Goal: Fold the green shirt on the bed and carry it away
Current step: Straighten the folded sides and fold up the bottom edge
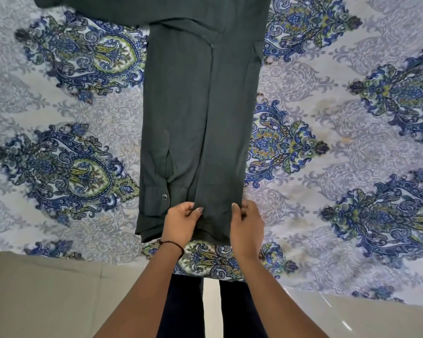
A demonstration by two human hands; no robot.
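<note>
The dark green shirt (195, 106) lies flat on the bed as a long narrow strip, its sides folded in, running from the top of the head view down to the near edge. A cuff with a snap button (164, 197) shows at its lower left. My left hand (181, 222) pinches the near hem's left part, thumb on top. My right hand (247, 225) grips the hem's right corner. Both hands rest on the cloth at the bed's near edge.
The bed sheet (327, 142) is pale with blue and green paisley medallions and spreads wide on both sides of the shirt. Below the bed's edge is a pale tiled floor (47, 301). My legs in dark trousers (183, 308) stand against the bed.
</note>
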